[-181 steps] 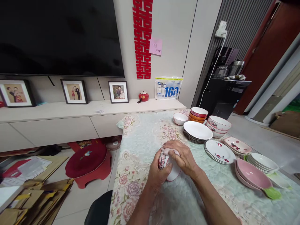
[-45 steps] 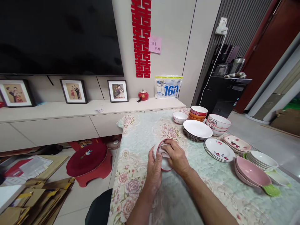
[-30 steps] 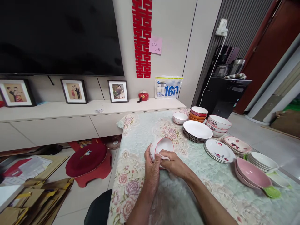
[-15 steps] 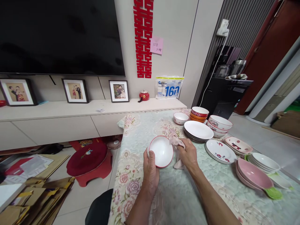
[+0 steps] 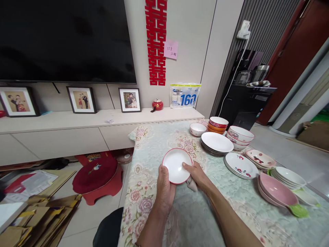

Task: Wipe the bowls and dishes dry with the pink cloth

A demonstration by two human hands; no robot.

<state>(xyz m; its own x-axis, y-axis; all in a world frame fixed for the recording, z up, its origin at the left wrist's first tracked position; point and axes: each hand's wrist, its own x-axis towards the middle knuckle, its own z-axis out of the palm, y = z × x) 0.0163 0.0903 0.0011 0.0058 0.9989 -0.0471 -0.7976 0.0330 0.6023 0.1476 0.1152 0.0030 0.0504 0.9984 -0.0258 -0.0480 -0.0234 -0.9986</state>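
A white bowl (image 5: 177, 164) with a red rim is tilted toward me over the table. My left hand (image 5: 165, 187) grips its left edge, thumb on the rim and fingers underneath. On the right side of the bowl is my right hand (image 5: 197, 176), thumb pressed on the inner surface and fingers hidden behind the wall. A pale pinkish cloth (image 5: 191, 184) hangs below that hand, mostly concealed by the bowl and fingers. Beyond them stands a small white bowl (image 5: 197, 129) with a patterned outside.
To the right are stacked red and orange bowls (image 5: 218, 126), white plates (image 5: 217, 142), flowered plates (image 5: 241, 165), patterned bowls (image 5: 240, 135) and pink dishes (image 5: 277, 188) with green handles. A floral tablecloth (image 5: 146, 206) covers the table. A red stool (image 5: 97, 175) stands left.
My right hand has moved left and down from beside the bowl onto its right side, thumb inside. The cloth, earlier visible at the rim, is now mostly behind the bowl.
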